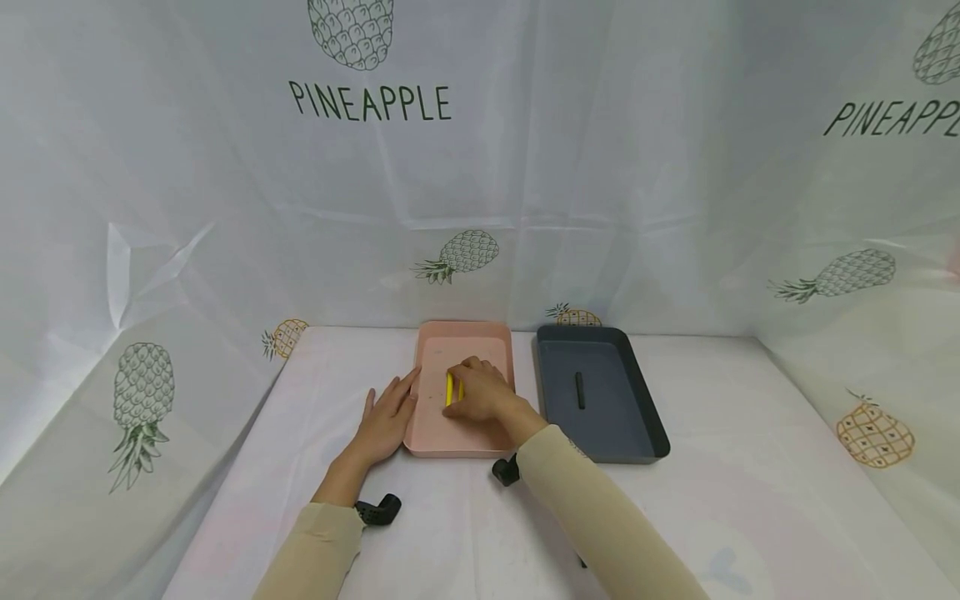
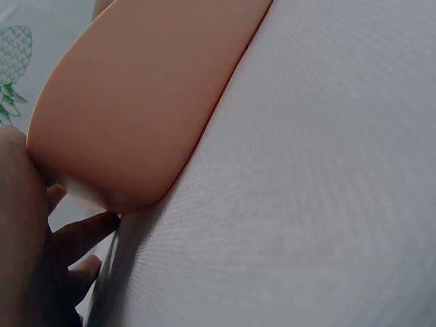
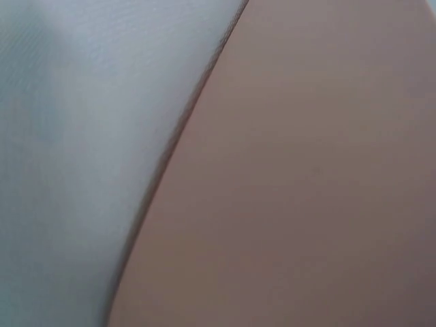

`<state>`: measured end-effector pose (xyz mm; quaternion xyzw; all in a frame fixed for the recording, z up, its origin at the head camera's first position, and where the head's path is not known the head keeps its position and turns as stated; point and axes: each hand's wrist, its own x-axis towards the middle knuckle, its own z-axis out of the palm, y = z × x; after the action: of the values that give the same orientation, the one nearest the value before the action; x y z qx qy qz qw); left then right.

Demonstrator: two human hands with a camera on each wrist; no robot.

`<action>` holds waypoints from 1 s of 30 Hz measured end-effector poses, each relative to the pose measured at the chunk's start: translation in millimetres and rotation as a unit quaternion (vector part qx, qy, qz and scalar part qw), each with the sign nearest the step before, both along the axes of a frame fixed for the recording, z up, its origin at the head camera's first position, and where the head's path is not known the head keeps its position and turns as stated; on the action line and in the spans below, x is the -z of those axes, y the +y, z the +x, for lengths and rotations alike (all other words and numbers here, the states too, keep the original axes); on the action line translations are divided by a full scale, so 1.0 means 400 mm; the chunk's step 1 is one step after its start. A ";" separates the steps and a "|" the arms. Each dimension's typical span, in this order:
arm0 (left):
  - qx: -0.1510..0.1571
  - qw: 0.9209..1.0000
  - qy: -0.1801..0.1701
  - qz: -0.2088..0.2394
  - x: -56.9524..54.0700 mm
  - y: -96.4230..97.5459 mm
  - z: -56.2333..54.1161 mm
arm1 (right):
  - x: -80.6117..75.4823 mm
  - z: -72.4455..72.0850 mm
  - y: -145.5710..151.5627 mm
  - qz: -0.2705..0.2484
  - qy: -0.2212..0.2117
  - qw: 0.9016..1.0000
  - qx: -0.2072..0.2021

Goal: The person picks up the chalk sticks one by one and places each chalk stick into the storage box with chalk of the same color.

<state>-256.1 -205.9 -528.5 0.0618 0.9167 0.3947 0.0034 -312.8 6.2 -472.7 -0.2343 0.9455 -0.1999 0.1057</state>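
Observation:
Over the pink tray (image 1: 465,331), my right hand (image 1: 483,392) pinches a slim yellow stick (image 1: 449,389) between thumb and fingers. A second yellow strip (image 1: 461,390) shows beside it, partly covered by the hand. My left hand (image 1: 384,423) lies at the tray's left side, fingers spread and fairly straight, fingertips at the rim. In the left wrist view, the left hand's fingers (image 2: 85,235) reach around the corner of the pink tray (image 2: 143,102). Only the pink tray's wall (image 3: 286,177) and cloth show in the right wrist view; the right hand is out of sight there.
To the right stands a dark grey tray (image 1: 600,437) with a short black stick (image 1: 580,390) lying in it. Both trays rest on a white cloth (image 1: 450,517). Behind them hangs a pineapple-printed curtain (image 1: 600,167). Each wrist carries a small black camera (image 1: 379,510).

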 end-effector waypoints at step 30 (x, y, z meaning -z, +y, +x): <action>-0.003 1.000 0.001 -0.004 0.001 0.001 -0.001 | 0.004 -0.002 0.006 -0.007 -0.003 1.000 0.003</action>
<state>-256.6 -205.3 -529.0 0.0593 0.9184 0.3912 0.0020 -313.5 8.5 -474.2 -0.2315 0.9444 -0.2079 0.1062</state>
